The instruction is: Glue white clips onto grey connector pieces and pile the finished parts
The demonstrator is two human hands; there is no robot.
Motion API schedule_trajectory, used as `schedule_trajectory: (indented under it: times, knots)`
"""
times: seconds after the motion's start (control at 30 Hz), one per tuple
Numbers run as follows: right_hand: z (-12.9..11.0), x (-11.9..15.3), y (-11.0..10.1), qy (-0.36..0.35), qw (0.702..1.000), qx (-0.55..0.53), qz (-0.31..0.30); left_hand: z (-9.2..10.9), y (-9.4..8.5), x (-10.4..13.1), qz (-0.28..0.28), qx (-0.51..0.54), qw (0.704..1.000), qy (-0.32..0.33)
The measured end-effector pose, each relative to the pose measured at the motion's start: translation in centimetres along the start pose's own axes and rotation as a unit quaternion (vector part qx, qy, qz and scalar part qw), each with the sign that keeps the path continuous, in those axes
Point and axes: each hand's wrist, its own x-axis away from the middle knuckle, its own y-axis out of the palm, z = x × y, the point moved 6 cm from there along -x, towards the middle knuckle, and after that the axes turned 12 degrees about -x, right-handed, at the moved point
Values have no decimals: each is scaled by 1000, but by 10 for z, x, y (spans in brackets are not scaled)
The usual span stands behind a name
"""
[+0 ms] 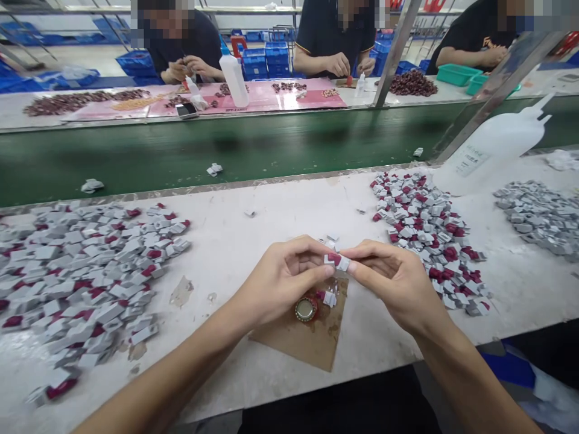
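Note:
Between my left hand [289, 274] and my right hand [393, 277] is a small grey and maroon plastic part [336, 260], pinched at both ends by thumbs and fingertips. Below it, a brown cardboard piece [312, 346] lies on the table with wet-looking stains. On the cardboard sit a metal bottle cap [306, 309] and another small maroon and grey part [329, 298]. A few light grey pieces [332, 241] lie just beyond my fingertips.
Piles of grey and maroon parts lie left [99, 265] and right [434, 241]. Grey pieces [538, 214] are heaped farther right, near a tilted white squeeze bottle [493, 144]. A green conveyor belt [271, 144] runs beyond the table. Several people work across it.

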Motion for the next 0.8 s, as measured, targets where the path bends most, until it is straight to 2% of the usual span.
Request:
schedule_trajectory:
  times: [0.13,0.27,0.47,0.57,0.67,0.73,0.8]
  knots:
    - [-6,-14,-4,11,1000,16,-23,7,-4,-14,5,-52,998,38]
    - [-13,-36,-14,-7,998,57,-8,16,-10,-42,6,-92,993,78]
    - [-29,-69,-26,-24,992,123,-26,26,-19,-80,-9,-102,990,100]
    - [-29,-78,-30,-12,993,113,-23,24,-22,-91,-23,-73,993,92]
    - [-30,-87,-30,-4,992,125,-25,23,-27,-105,-34,-87,991,96]
    - [-33,-100,-31,2,985,166,-36,24,-34,-120,-33,-134,985,107]
    - [-41,-123,-44,9,965,262,-3,22,-47,-143,4,-208,973,100]
